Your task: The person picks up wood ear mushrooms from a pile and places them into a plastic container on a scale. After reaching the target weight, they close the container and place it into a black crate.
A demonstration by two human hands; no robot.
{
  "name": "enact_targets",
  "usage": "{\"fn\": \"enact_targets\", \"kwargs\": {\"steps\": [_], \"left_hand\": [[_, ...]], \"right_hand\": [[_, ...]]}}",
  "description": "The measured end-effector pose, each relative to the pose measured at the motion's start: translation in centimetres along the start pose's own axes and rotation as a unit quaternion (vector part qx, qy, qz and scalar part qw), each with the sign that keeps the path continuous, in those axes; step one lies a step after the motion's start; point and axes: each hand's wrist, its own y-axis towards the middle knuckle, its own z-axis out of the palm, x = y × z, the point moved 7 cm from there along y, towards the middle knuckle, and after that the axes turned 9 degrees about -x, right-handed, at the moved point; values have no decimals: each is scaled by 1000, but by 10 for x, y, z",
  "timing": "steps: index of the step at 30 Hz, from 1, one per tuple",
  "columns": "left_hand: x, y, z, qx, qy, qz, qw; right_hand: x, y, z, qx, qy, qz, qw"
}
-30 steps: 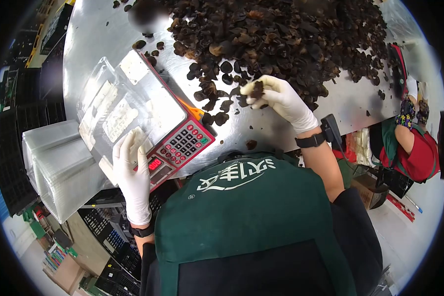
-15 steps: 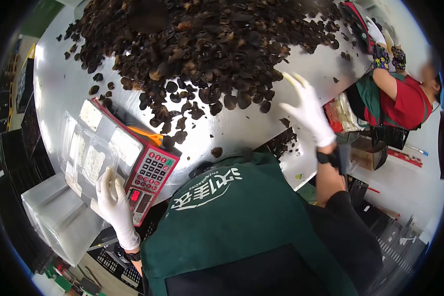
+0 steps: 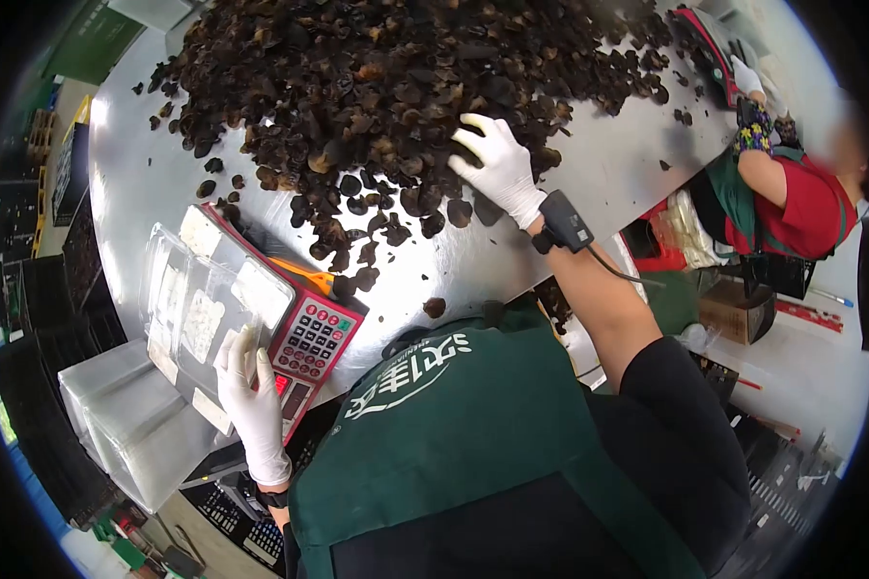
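On the scale [image 3: 311,336], which has a red keypad panel, lies a clear plastic box [image 3: 176,301]. My left hand [image 3: 251,386], in a white glove, is at the near edge of this box; its fingers lie over the rim and seem to grip it. A big heap of dark dried wood ear mushrooms [image 3: 377,106] covers the far part of the steel table. My right hand [image 3: 497,164], also gloved in white, is at the heap's near right edge. Its fingers are spread and curved over the mushrooms, with nothing seen in them.
Stacked clear plastic boxes [image 3: 135,434] stand left of the scale. An orange-handled tool [image 3: 304,275] lies behind the keypad. Loose mushrooms are scattered on the steel table [image 3: 135,232]. At the right, a co-worker in a red shirt [image 3: 806,207] works by another scale [image 3: 710,53].
My right hand has moved left from beside the heap onto its near edge. My left hand stays at the box. The whole view has shifted slightly.
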Motion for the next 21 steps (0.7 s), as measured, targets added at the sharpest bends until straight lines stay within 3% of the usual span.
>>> {"fn": "enact_targets", "kwargs": {"steps": [2, 5, 8, 9, 10, 11, 14, 17, 20, 21], "left_hand": [[5, -2, 1, -7, -18, -12, 1000], [-1, -2, 0, -14, -35, 19, 999], [3, -4, 0, 4, -52, -19, 998], [3, -5, -2, -3, -60, -17, 998], [3, -5, -3, -11, -68, -14, 998], [2, -6, -5, -18, -76, -11, 997], [-17, -1, -25, -65, 25, 17, 997], [7, -1, -40, -125, 70, 5, 990], [23, -3, -51, -191, 86, -5, 978], [27, -2, -52, -204, 89, 3, 975]], "right_hand": [[-12, 10, 6, -25, 67, 37, 997], [-17, 30, 13, 46, 78, 81, 993], [-25, 48, 9, 88, 133, 101, 982], [-29, 51, 10, 114, 175, 150, 966], [-28, 56, 9, 140, 215, 199, 946], [-31, 55, 11, 198, 256, 305, 896], [-3, 68, 3, 236, 332, 401, 820], [17, 72, 29, 215, 464, 398, 762], [60, 69, 43, 299, 548, 481, 616], [73, 70, 50, 304, 561, 468, 612]]}}
